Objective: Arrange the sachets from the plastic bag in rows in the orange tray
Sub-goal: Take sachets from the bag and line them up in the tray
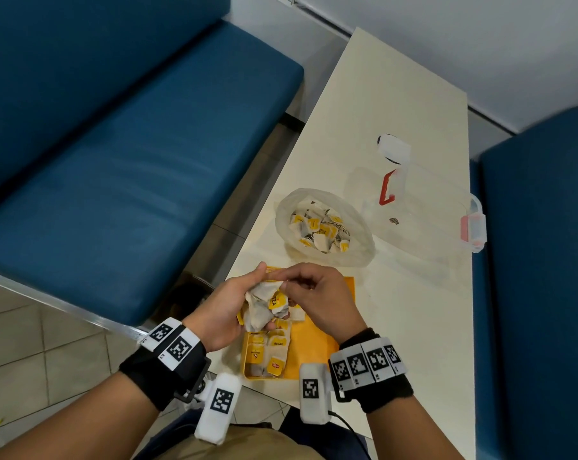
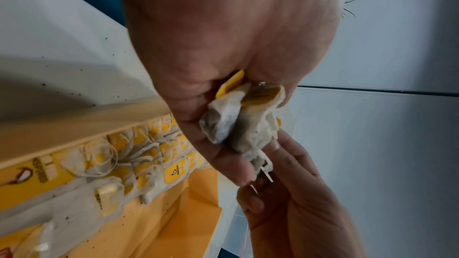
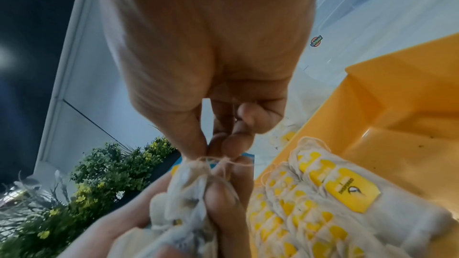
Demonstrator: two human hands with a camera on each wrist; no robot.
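My left hand (image 1: 238, 300) grips a crumpled bunch of white tea sachets with yellow tags (image 1: 264, 307) above the orange tray (image 1: 314, 340). In the left wrist view the bunch (image 2: 238, 121) sits in the curled fingers. My right hand (image 1: 314, 290) pinches a sachet string (image 3: 216, 161) at the top of the bunch between thumb and fingertips. Several sachets (image 1: 269, 353) lie in rows along the tray's left side, seen close in the right wrist view (image 3: 310, 203). The clear plastic bag (image 1: 324, 227) with many more sachets lies open beyond the tray.
The tray rests near the front end of a cream table (image 1: 397, 104). A clear plastic box with red latches (image 1: 427, 207) stands at the right, behind the bag. Blue benches (image 1: 131, 134) flank the table on both sides. Tiled floor lies lower left.
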